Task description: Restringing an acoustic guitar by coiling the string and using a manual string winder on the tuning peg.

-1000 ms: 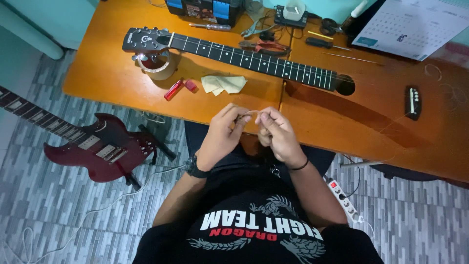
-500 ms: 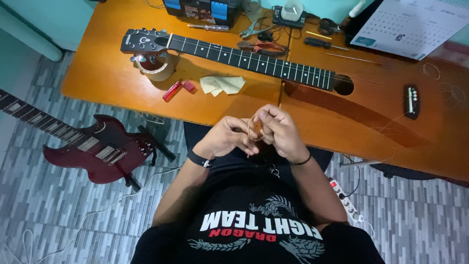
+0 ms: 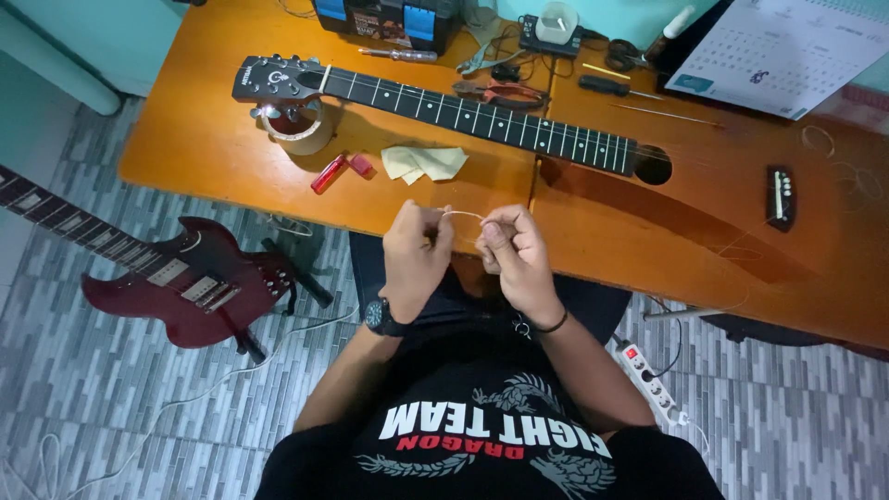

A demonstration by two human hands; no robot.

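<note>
My left hand [image 3: 414,250] and my right hand [image 3: 517,255] are held close together over the near edge of the orange table [image 3: 204,148], just above my lap. Both pinch a thin pale guitar string [image 3: 463,215] that arcs between the fingertips. A black watch sits on my left wrist and a dark band on my right. Beyond the hands lies an acoustic guitar [image 3: 648,194] flat on the table, its dark fretted neck [image 3: 463,111] pointing left to the headstock [image 3: 273,79].
A tape roll [image 3: 298,130] props the headstock. A red lighter [image 3: 328,173], a folded yellow cloth [image 3: 424,163], pliers [image 3: 505,93], screwdrivers and a toolbox [image 3: 389,18] lie on the table. A red electric guitar [image 3: 185,278] lies on the tiled floor, a power strip [image 3: 648,380] at right.
My hands shifted slightly along the table edge and parted a little, so the string now shows as a short arc between the fingertips. The guitars have not moved.
</note>
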